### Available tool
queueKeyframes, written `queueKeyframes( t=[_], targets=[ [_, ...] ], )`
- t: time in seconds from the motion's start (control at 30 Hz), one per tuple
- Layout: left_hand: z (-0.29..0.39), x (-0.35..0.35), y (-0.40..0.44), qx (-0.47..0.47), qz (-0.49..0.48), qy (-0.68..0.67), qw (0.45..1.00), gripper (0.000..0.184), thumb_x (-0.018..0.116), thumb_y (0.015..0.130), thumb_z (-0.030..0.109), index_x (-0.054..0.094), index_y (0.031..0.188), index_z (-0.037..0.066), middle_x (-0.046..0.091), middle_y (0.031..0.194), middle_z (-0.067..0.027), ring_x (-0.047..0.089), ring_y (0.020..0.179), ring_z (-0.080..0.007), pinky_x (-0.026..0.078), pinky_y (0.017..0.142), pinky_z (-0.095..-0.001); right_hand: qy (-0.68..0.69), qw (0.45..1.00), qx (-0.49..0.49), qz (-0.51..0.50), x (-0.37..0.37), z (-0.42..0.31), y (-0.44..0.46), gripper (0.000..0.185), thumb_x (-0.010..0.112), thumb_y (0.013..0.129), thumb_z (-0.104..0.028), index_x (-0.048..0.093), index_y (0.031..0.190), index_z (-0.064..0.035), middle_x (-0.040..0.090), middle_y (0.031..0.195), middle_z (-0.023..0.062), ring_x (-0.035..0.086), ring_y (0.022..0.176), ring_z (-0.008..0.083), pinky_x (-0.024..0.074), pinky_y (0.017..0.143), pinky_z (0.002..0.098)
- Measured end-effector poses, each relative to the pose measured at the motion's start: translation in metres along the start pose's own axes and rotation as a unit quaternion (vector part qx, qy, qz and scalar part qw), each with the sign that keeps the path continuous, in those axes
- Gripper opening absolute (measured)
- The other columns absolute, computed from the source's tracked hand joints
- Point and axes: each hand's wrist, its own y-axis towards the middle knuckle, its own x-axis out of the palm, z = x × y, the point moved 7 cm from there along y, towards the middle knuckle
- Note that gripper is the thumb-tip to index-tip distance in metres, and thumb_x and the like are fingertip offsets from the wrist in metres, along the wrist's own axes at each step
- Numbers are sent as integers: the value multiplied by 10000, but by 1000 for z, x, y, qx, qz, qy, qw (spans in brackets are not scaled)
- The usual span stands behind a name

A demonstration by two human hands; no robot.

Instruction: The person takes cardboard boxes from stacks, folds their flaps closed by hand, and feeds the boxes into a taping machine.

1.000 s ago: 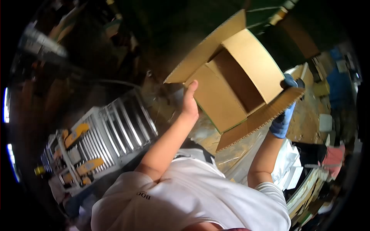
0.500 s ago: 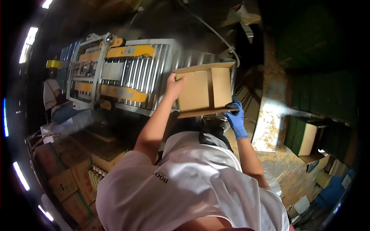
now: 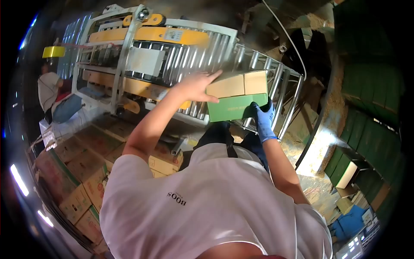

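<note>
A cardboard box [image 3: 230, 108] with a green printed side and tan flaps is in front of me, over the near edge of the roller conveyor. My right hand [image 3: 264, 118], in a blue glove with dark fingertips, grips the box's near right corner, thumb against the green side. At the box's left end is my bare left hand [image 3: 194, 87], fingers spread. Its thumb reaches the upper left edge of the green side, and its forefinger points along the far flap. The underside of the box is hidden.
The roller conveyor [image 3: 185, 56] runs behind the box, with a yellow-railed frame machine [image 3: 123, 64] at left. Another person [image 3: 48, 90] sits beyond it. Stacked cartons [image 3: 79, 172] lie lower left; green boxes [image 3: 366, 134] stand at right. A pale cable [image 3: 289, 36] hangs behind.
The box has turned so its green side faces me, and its flaps now lie across the top. My left hand has spread its fingers. The view has shifted, showing more rollers.
</note>
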Motion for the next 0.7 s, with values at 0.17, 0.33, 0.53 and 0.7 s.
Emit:
queueKeyframes(
  t=[0.17, 0.33, 0.53, 0.7],
  targets=[
    [-4, -6, -25, 71, 95, -15, 993, 1008, 853, 697, 468, 431, 1506, 39, 528, 1468, -215, 520, 1335, -392, 386, 1155, -460, 63, 998, -8, -7, 37, -40, -27, 646, 786, 801, -191, 521, 1337, 54, 587, 1270, 228, 576, 1186, 325, 451, 1033, 442],
    [16, 15, -21, 97, 112, -23, 989, 873, 769, 770, 564, 546, 1421, 28, 441, 1522, -261, 399, 1435, -422, 307, 1195, -503, -110, 988, -109, -10, 63, -34, -15, 676, 777, 804, -315, 532, 1319, 46, 602, 1190, 246, 574, 1128, 380, 443, 1011, 464],
    [26, 76, -15, 43, 206, 5, 978, 784, 735, 817, 519, 514, 1467, 139, 323, 1559, -325, 214, 1497, -506, 131, 1244, -568, 45, 999, -25, -9, 91, -51, -27, 473, 687, 918, -10, 525, 1363, -4, 667, 1211, 99, 661, 1035, 201, 561, 873, 324],
    [26, 82, -2, -32, 266, 49, 962, 759, 691, 858, 511, 469, 1519, 210, 395, 1543, -278, 211, 1497, -505, 90, 1239, -602, 157, 984, 81, 26, 109, -49, -27, 463, 680, 920, 21, 550, 1356, -62, 678, 1196, 82, 675, 1000, 195, 579, 824, 314]
  ],
)
